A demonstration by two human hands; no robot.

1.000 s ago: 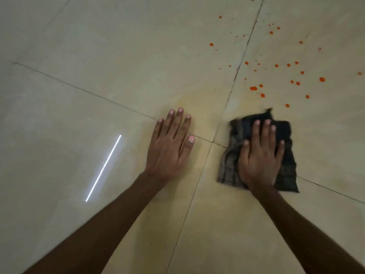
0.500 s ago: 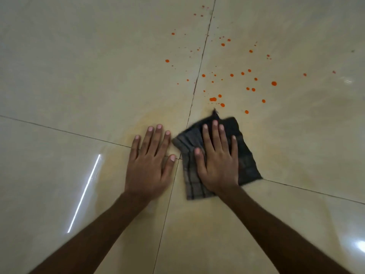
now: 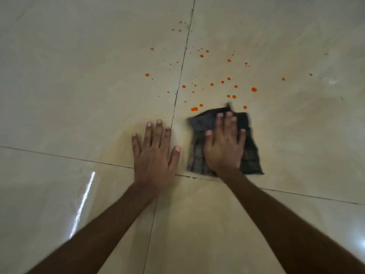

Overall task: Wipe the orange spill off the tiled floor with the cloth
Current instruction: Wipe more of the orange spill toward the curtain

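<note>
A dark checked cloth (image 3: 250, 153) lies flat on the glossy cream tiled floor (image 3: 79, 86). My right hand (image 3: 224, 147) presses down on it with fingers spread, palm flat. Just beyond the cloth's far edge the orange spill (image 3: 194, 109) is scattered as many small drops across two tiles, on both sides of a grout line (image 3: 182, 64). My left hand (image 3: 156, 155) rests flat on the bare floor to the left of the cloth, fingers apart, holding nothing. A faint yellowish smear shows on the tile around my left hand.
Dark grout lines cross near my wrists (image 3: 197, 177). A bright light reflection streaks the tile at the lower left (image 3: 83, 204). Nothing else stands on the floor in view.
My right hand has slid the cloth back and forth just below the drops, leftwards and then right again. My left hand stays planted on the floor.
</note>
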